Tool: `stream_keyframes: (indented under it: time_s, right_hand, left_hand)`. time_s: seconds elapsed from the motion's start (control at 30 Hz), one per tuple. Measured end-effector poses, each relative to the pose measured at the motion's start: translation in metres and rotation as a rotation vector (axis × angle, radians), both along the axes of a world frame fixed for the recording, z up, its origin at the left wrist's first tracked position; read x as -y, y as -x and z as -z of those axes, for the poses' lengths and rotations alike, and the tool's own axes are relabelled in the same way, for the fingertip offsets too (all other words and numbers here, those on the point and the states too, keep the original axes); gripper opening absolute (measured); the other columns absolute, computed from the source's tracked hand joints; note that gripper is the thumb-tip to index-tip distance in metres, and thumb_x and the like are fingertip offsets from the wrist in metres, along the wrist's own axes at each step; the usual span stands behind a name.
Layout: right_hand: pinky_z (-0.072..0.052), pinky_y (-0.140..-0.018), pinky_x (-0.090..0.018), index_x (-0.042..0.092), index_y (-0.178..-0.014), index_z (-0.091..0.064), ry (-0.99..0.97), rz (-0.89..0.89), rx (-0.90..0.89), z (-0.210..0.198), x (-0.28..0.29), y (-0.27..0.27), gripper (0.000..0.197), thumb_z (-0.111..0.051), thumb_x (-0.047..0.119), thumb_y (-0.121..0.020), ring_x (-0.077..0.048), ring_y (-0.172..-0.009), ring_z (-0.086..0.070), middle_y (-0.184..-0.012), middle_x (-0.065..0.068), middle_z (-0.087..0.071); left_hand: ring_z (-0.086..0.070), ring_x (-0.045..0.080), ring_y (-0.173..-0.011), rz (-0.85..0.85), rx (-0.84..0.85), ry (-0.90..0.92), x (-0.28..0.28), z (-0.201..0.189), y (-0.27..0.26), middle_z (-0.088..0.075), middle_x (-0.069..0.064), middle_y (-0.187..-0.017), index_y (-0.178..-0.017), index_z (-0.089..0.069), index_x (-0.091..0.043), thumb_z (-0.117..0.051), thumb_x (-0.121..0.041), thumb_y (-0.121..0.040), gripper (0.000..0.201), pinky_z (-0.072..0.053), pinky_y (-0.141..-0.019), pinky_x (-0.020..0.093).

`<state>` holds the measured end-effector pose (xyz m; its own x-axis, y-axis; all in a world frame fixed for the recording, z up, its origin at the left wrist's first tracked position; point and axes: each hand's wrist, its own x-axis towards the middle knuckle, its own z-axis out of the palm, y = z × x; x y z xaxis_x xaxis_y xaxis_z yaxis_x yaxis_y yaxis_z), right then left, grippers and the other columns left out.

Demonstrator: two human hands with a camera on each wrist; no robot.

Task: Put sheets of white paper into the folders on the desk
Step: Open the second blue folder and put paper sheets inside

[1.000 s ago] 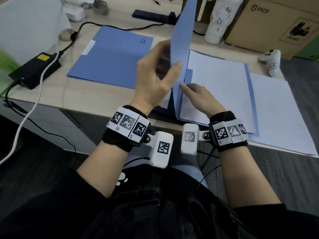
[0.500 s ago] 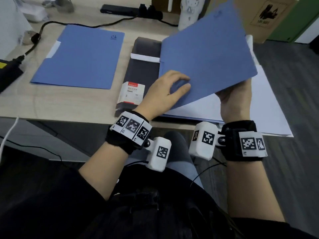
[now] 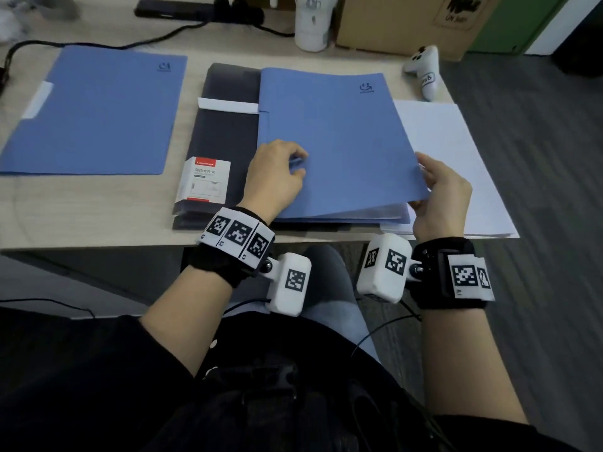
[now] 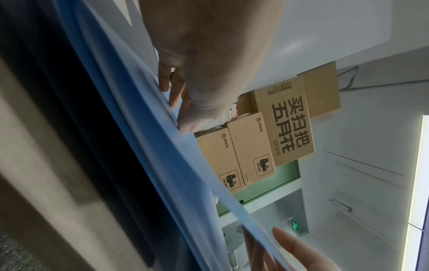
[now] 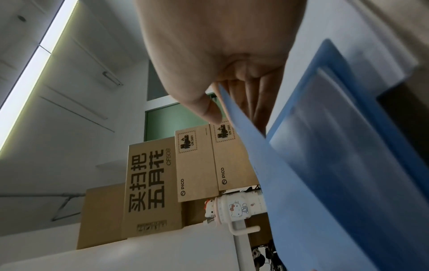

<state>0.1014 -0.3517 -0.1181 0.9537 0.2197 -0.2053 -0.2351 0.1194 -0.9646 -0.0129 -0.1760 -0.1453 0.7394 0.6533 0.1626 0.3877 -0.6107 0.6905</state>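
Note:
A blue folder (image 3: 332,141) lies mid-desk on a black pack of folders (image 3: 225,132), its cover almost flat. Only the near right corner of the cover is lifted, with white sheets showing beneath. My right hand (image 3: 434,190) pinches that corner, thumb on top and fingers under, as the right wrist view (image 5: 220,110) shows on the cover (image 5: 301,183). With straight fingers, my left hand (image 3: 280,171) rests on the cover near its spine; the left wrist view shows those fingers (image 4: 185,110) touching the blue surface (image 4: 162,165). A stack of white paper (image 3: 456,164) lies just right of the folder. Another blue folder (image 3: 94,109) lies closed at the left.
A white controller (image 3: 424,71) sits at the desk's right rear corner. A white cup (image 3: 311,24), a cardboard box (image 3: 417,21), a power strip (image 3: 195,9) and cables line the back. The paper stack overhangs the desk's right edge.
The folder cover has swung down from upright to nearly flat. My right hand left the sheets inside and took the cover's right corner. My left hand went down with the cover.

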Motion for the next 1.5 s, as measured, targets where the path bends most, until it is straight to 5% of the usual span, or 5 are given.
stream_keyframes:
  time_s: [0.33,0.5,0.6,1.0,1.5]
  right_hand:
    - [-0.052,-0.055,-0.011,-0.001,-0.114,-0.061,0.081,0.040,-0.062,0.009,0.000,-0.015,0.028,-0.051,0.003,-0.089,-0.016,-0.084,-0.065,-0.102,-0.009,-0.066]
    - [-0.050,-0.088,-0.026,0.002,-0.123,-0.055,0.188,-0.049,-0.041,0.010,-0.018,-0.023,0.035,-0.055,0.007,-0.089,-0.015,-0.093,-0.059,-0.116,-0.011,-0.060]
    - [-0.045,-0.080,-0.013,0.001,-0.129,-0.049,0.228,-0.101,-0.033,0.012,-0.027,-0.026,0.040,-0.054,0.002,-0.089,-0.015,-0.102,-0.053,-0.118,-0.008,-0.055]
    - [-0.049,-0.078,-0.026,0.006,-0.123,-0.056,0.284,-0.040,0.038,0.016,-0.040,-0.021,0.048,-0.056,-0.005,-0.076,-0.025,-0.097,-0.062,-0.115,-0.012,-0.064]
    - [-0.056,-0.080,-0.033,0.010,-0.090,-0.069,0.099,-0.314,-0.117,-0.005,-0.035,-0.022,0.010,-0.068,0.014,-0.081,-0.021,-0.087,-0.070,-0.095,-0.005,-0.073]
  left_hand:
    - [-0.049,0.029,-0.121,-0.117,-0.065,-0.043,-0.014,0.002,-0.013,-0.060,0.009,-0.121,-0.110,-0.067,-0.012,-0.061,-0.013,-0.084,0.026,-0.041,-0.102,0.038]
    - [-0.018,0.034,-0.141,-0.299,-0.323,-0.058,-0.021,-0.005,-0.014,-0.026,0.017,-0.150,-0.133,-0.043,0.000,-0.053,-0.025,-0.090,0.050,-0.014,-0.117,0.049]
    - [-0.009,0.032,-0.143,-0.307,-0.405,-0.019,-0.021,-0.006,-0.016,-0.018,0.015,-0.154,-0.131,-0.042,0.001,-0.049,-0.026,-0.091,0.048,-0.009,-0.115,0.049]
    - [-0.060,0.025,-0.104,-0.333,0.192,0.540,-0.033,-0.021,-0.011,-0.059,0.008,-0.114,-0.114,-0.047,-0.011,-0.047,0.000,-0.080,0.036,-0.053,-0.089,0.043]
    - [-0.066,0.002,-0.077,-0.299,0.461,0.670,-0.031,-0.028,0.024,-0.068,-0.006,-0.091,-0.123,-0.046,-0.006,-0.049,0.000,-0.092,0.032,-0.054,-0.070,0.017]
